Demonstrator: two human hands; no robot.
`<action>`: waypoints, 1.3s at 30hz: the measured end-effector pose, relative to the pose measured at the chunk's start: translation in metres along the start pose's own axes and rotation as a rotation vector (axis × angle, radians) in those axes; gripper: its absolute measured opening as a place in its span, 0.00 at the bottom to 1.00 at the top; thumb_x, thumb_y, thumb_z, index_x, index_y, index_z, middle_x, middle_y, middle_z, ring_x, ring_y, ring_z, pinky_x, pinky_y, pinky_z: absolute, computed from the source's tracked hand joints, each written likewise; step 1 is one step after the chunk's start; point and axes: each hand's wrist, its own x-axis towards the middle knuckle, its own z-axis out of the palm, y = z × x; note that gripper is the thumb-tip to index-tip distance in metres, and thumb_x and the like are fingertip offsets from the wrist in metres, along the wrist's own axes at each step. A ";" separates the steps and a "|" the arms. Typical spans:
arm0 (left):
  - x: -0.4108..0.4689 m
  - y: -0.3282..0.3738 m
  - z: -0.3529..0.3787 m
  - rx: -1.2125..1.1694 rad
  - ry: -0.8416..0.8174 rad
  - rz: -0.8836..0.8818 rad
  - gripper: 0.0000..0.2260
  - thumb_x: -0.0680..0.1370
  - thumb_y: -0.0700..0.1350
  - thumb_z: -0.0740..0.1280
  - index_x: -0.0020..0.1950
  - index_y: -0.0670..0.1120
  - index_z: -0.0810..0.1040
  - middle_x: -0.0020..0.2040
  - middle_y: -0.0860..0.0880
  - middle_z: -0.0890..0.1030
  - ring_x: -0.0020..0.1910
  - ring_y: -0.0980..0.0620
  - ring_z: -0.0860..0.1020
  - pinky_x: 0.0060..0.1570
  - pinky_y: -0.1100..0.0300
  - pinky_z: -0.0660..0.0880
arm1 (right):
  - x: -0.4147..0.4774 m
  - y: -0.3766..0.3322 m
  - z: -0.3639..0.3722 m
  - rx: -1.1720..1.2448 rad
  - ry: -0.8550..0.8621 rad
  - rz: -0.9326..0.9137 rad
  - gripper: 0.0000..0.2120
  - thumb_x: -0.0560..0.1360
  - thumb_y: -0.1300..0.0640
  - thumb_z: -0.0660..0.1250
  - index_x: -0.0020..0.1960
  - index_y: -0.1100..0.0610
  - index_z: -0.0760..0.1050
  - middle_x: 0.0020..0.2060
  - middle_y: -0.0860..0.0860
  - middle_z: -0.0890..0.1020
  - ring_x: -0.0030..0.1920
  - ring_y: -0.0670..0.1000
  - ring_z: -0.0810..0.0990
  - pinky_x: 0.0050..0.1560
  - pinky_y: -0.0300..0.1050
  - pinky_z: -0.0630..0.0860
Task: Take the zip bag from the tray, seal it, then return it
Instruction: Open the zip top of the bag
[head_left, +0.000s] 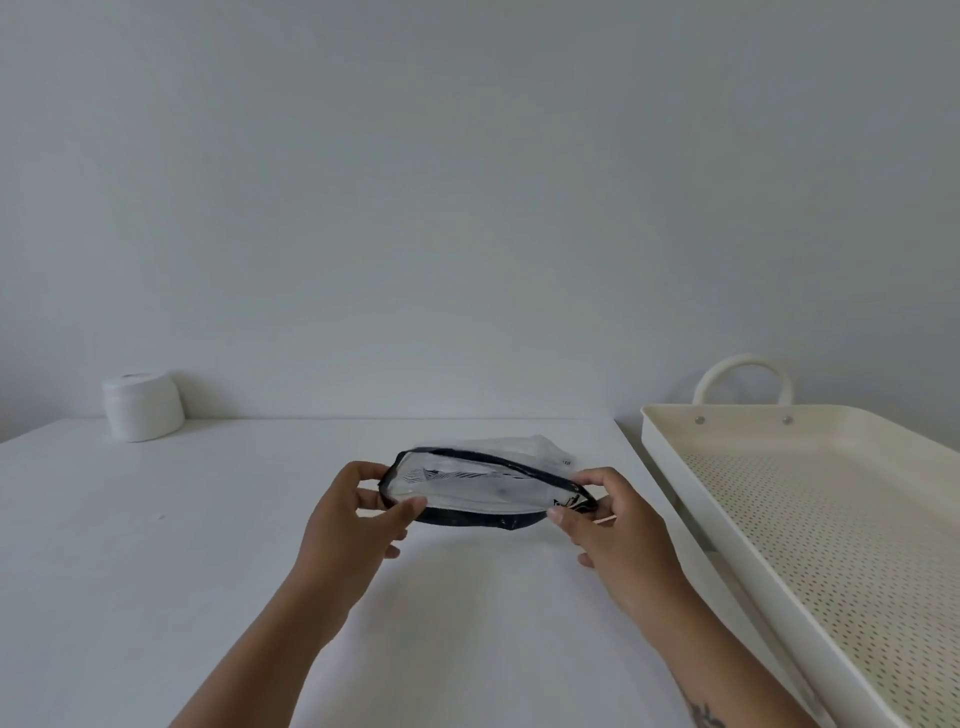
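Zip bag (483, 486) is out of the tray (810, 499), held just above the table (208, 545), its dark-edged mouth gaping. Left hand (358, 519) and right hand (608, 525) each pinch 1 end. Sealing and the return remain, I judge.

The counter (208, 545) lies bare from 6 to 10 o'clock, open to pass. A white jar (143, 406) stands at 10 o'clock by the wall. The perforated tray (675, 499) walls off 3 o'clock, its handle (743, 379) upright at its far end.
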 end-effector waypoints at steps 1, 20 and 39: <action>0.000 -0.001 0.001 0.002 0.013 -0.007 0.13 0.71 0.44 0.76 0.50 0.52 0.75 0.42 0.45 0.81 0.33 0.51 0.81 0.33 0.58 0.77 | 0.000 0.000 0.000 -0.003 -0.001 -0.003 0.09 0.72 0.53 0.73 0.47 0.43 0.75 0.38 0.53 0.79 0.41 0.56 0.80 0.45 0.58 0.82; 0.007 0.001 -0.009 -0.087 0.046 -0.032 0.05 0.77 0.49 0.68 0.45 0.49 0.81 0.39 0.48 0.83 0.36 0.50 0.80 0.38 0.55 0.79 | 0.001 0.007 0.009 -0.028 0.115 0.009 0.07 0.75 0.52 0.69 0.38 0.48 0.76 0.31 0.53 0.80 0.37 0.63 0.79 0.39 0.62 0.81; 0.012 -0.013 -0.016 0.410 0.220 0.044 0.21 0.70 0.56 0.72 0.60 0.58 0.71 0.57 0.48 0.73 0.56 0.45 0.72 0.51 0.51 0.71 | -0.001 -0.002 0.013 -0.011 0.014 -0.096 0.07 0.75 0.57 0.69 0.41 0.47 0.80 0.26 0.49 0.76 0.31 0.49 0.78 0.41 0.53 0.79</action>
